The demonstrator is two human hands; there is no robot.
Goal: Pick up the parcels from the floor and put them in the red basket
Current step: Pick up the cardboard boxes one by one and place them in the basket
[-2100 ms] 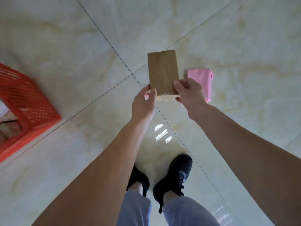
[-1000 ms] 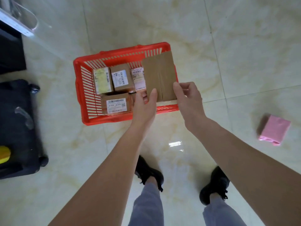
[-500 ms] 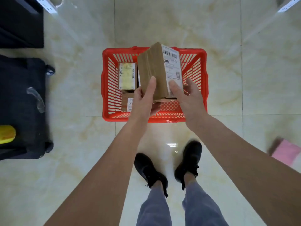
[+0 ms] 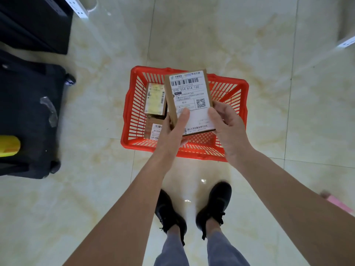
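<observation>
I hold a brown cardboard parcel [image 4: 189, 93] with a white shipping label facing up, above the red basket [image 4: 232, 91]. My left hand [image 4: 172, 133] grips its near left edge, thumb on the label. My right hand [image 4: 228, 125] grips its near right edge. Inside the basket lie a parcel with a yellowish label [image 4: 155, 98] and another labelled box [image 4: 155, 129], partly hidden by my left hand. A pink parcel [image 4: 340, 205] lies on the floor at the right edge, mostly hidden by my right forearm.
A black suitcase [image 4: 28, 116] with a yellow item [image 4: 8, 145] on it lies at the left. Dark furniture [image 4: 34, 22] stands at the top left. My black shoes [image 4: 192, 210] stand just behind the basket on the pale tiled floor.
The parcel has turned so its white label faces me, and it sits lower over the basket. The view has come closer to the basket. The pink parcel slid toward the right edge.
</observation>
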